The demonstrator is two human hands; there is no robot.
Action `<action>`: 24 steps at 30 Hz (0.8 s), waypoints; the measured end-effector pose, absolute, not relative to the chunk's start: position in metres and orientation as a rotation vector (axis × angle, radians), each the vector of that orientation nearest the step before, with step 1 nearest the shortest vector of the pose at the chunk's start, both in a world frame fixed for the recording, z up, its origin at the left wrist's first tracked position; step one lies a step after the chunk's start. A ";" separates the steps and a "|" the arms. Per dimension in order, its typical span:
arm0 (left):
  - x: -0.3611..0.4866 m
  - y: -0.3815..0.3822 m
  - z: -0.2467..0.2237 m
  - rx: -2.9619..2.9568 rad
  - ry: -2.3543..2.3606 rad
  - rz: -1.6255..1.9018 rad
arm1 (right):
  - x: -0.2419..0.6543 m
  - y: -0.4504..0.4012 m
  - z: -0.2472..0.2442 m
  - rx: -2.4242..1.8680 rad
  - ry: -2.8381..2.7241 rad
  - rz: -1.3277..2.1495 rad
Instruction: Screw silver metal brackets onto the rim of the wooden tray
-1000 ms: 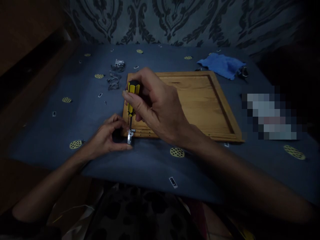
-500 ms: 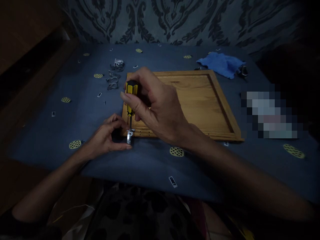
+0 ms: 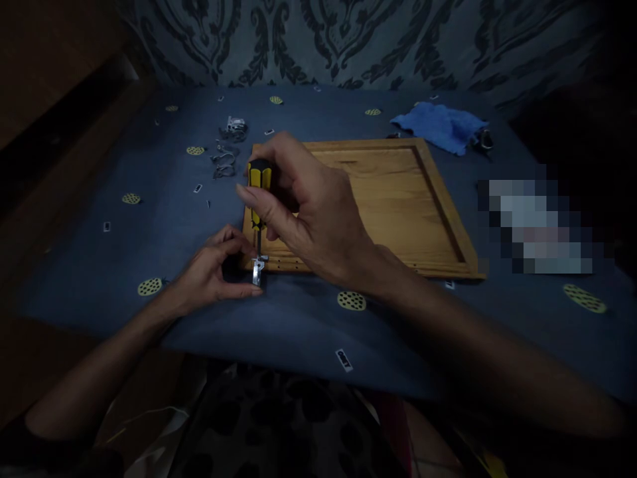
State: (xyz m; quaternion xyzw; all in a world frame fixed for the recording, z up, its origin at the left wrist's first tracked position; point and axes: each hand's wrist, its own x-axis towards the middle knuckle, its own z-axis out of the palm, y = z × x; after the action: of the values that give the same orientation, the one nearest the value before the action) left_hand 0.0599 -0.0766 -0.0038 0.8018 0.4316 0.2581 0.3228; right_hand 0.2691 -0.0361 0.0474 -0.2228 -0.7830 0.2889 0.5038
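My right hand [image 3: 318, 206] is wrapped round the yellow and black handle of a screwdriver [image 3: 259, 179], held nearly upright. Its shaft points down, and the tip meets a small shiny metal hinge [image 3: 257, 269] at the near left corner of a framed wooden panel [image 3: 393, 199]. My left hand [image 3: 213, 272] pinches that hinge, thumb on the near side and fingers by the panel's edge. Part of the fingertips is hidden. Small dark holes show along the panel's near rail, right of the hinge.
Several loose metal hinge parts [image 3: 233, 129] lie beyond the panel's left corner, with a tiny screw [image 3: 208, 204] nearer. A blue cloth [image 3: 440, 126] rests at the back right. A pixelated patch [image 3: 542, 226] covers something on the right. A patterned cloth [image 3: 298, 318] covers the table.
The screwdriver's handle has tilted very slightly to the left with my right hand. My left hand and the hinge stay in place.
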 end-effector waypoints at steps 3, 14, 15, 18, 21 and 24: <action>0.060 -0.077 -0.004 2.122 1.125 0.696 | 0.269 -0.035 0.048 -0.539 -1.908 0.675; 0.059 -0.077 -0.005 2.135 1.131 0.694 | 0.272 -0.049 0.061 -0.715 -1.941 0.707; 0.059 -0.077 -0.005 2.136 1.135 0.691 | 0.272 -0.048 0.061 -0.701 -1.943 0.689; 0.060 -0.077 -0.004 2.133 1.137 0.682 | 0.273 -0.045 0.059 -0.664 -1.948 0.649; 0.060 -0.078 -0.002 2.130 1.125 0.690 | 0.273 -0.044 0.059 -0.641 -1.948 0.603; 0.060 -0.078 -0.001 2.119 1.123 0.686 | 0.273 -0.045 0.060 -0.614 -1.940 0.538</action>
State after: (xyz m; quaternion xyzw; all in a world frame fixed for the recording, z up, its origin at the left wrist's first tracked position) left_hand 0.0602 -0.0777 -0.0010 0.8053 0.4270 0.2609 0.3179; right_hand 0.2733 -0.0446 0.0595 -0.2534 -0.8007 0.2220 0.4953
